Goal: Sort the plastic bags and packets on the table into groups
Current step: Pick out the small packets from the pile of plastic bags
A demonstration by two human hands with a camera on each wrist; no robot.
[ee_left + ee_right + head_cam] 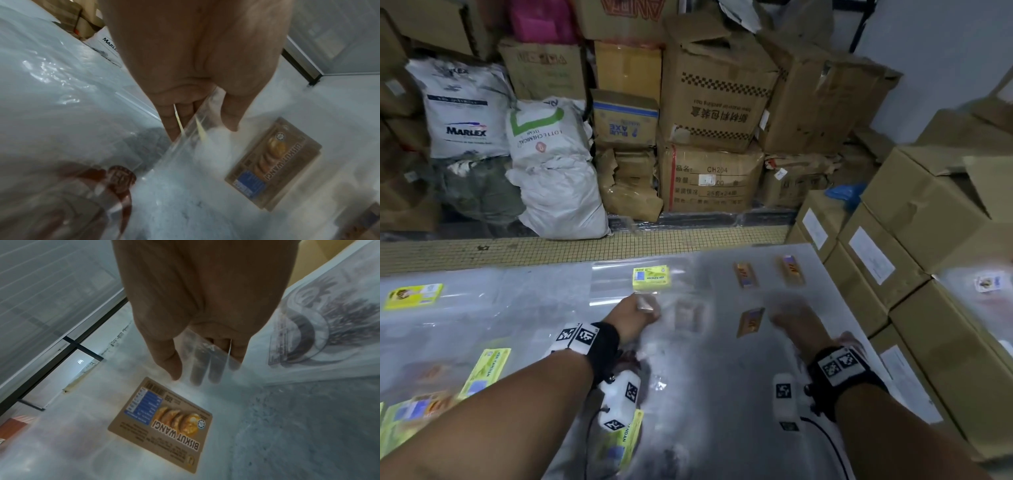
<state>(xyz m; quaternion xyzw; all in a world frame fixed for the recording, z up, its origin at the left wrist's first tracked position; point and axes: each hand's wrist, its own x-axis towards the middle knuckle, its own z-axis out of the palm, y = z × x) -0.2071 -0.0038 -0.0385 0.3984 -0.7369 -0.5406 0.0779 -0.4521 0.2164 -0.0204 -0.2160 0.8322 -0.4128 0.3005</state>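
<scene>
the grey bench (709, 394), spread with clear plastic, stands before stacked cardboard boxes (715, 96) and white sacks (551, 164). only the wrist views show print: a brown "biskut wangi" label (162, 423) on the clear bag (185, 155) mid-bench near the right edge. the left hand (633, 317) pinches its edge and the right hand (796, 323) holds clear film between thumb and fingers.

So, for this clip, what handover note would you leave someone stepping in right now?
Left hand pinches the edge of a clear plastic bag. Right hand grips another clear bag, over a brown Biskut Wangi label.
Done so far: brown-label bags lie far right on the table; yellow-label bags lie left.
Left: place both held bags and gather the loose near-left ones.
</scene>
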